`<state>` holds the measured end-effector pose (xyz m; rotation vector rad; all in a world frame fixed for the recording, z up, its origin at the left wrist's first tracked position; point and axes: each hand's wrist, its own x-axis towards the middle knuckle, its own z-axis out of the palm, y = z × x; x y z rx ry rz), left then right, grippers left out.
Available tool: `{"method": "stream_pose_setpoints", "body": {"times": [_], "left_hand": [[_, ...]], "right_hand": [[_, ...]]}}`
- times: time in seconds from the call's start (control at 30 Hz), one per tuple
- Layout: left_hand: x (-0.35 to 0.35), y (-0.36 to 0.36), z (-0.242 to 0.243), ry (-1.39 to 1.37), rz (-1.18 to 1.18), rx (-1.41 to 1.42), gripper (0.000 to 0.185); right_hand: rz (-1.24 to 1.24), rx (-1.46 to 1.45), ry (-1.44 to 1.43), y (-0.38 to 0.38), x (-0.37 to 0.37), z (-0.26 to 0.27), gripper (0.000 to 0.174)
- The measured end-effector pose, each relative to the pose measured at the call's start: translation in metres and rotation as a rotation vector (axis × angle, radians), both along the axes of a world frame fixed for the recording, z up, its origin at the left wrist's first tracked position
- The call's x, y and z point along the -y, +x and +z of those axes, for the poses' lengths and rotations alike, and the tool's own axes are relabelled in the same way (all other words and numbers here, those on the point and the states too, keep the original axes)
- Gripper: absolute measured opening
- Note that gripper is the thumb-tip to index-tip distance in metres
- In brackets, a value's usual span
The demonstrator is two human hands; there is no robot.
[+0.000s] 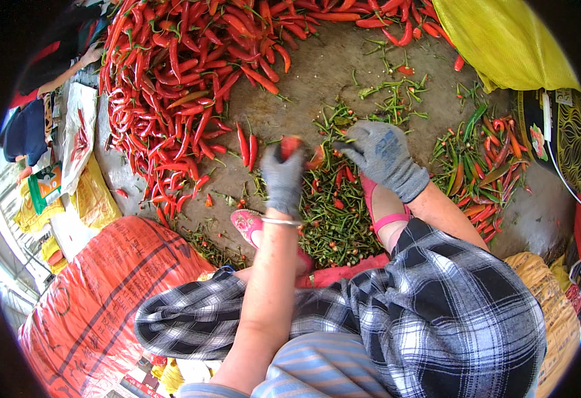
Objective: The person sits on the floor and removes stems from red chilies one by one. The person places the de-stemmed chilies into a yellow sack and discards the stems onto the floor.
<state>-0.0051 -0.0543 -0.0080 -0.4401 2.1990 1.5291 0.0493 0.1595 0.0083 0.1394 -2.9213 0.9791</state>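
Note:
My left hand (283,174), in a grey knit glove and blurred by motion, is closed around red chili peppers (290,145). To its right, my right hand (382,154) wears a matching glove; thumb and forefinger meet near a small green bit, and whether they grip it is unclear. Beneath and between the hands lies a heap of green pepper stems (340,219) with red scraps in it. Two loose red chili peppers (248,147) rest on the floor left of my left hand. A large pile of red chili peppers (181,89) spreads across the upper left.
At the right lies a smaller pile of mixed red and green peppers (489,169). A yellow woven sack (509,45) stands at the upper right, an orange-red woven sack (106,288) at the lower left. Another person's gloved hand (91,54) is by the big pile's left edge.

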Motion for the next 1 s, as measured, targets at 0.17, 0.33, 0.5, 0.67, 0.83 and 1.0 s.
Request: {"method": "stream_pose_setpoints", "body": {"times": [0.17,0.33,0.5,0.67,0.83,1.0], "left_hand": [[0.07,-0.057,-0.023,-0.984,-0.445,-0.2,0.039],[0.045,-0.041,-0.027,-0.301,-0.472,-0.35,0.037],[-0.007,0.002,0.004,0.137,-0.658,-0.294,0.042],[-0.01,0.004,0.031,0.162,-0.61,-0.121,0.04],[-0.006,0.015,0.028,0.305,-0.286,0.201,0.028],[0.034,-0.012,0.001,-0.106,-0.016,-0.095,0.036]], "right_hand": [[-0.132,0.224,-0.021,-0.003,-0.002,-0.006,0.047],[-0.148,0.301,-0.229,-0.002,0.007,-0.017,0.047],[-0.105,0.283,-0.503,0.0,0.009,-0.019,0.033],[0.039,0.28,-0.525,0.0,0.005,-0.016,0.025],[0.109,0.107,-0.221,-0.002,0.007,-0.003,0.023],[0.109,-0.051,-0.232,-0.006,0.002,0.009,0.03]]}}
